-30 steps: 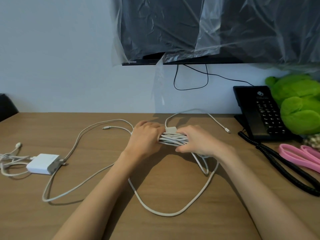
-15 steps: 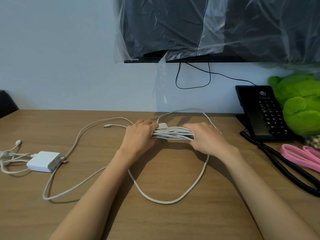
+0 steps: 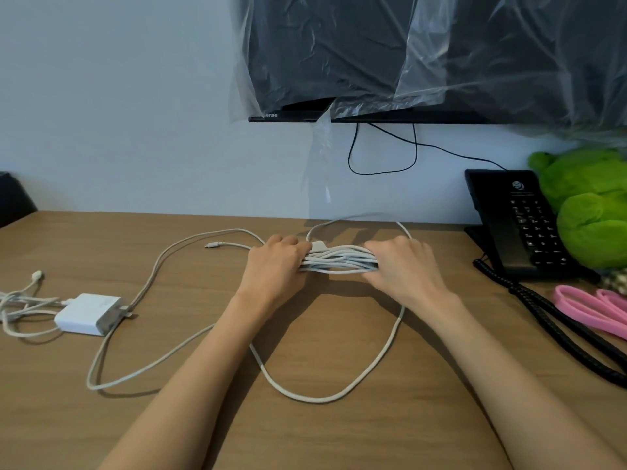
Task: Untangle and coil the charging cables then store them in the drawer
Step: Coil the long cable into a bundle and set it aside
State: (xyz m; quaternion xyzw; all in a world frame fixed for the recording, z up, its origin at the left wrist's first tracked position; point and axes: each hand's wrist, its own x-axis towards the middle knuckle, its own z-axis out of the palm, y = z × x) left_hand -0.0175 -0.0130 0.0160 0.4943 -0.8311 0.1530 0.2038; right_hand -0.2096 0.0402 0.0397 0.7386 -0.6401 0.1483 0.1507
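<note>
Coiling stage. The left hand (image 3: 274,262) and right hand (image 3: 402,266) each close around one end of the cable bundle (image 3: 339,261), held just above the desk (image 3: 203,418) at 12 o'clock. Compared with a second ago, the hands have drawn apart, stretching the bundle flatter; the slack loop (image 3: 339,396) at 6 o'clock remains uncoiled. The charger (image 3: 89,313) lies at 9 o'clock. The drawer is out of view; fingertips beneath the bundle are hidden.
</note>
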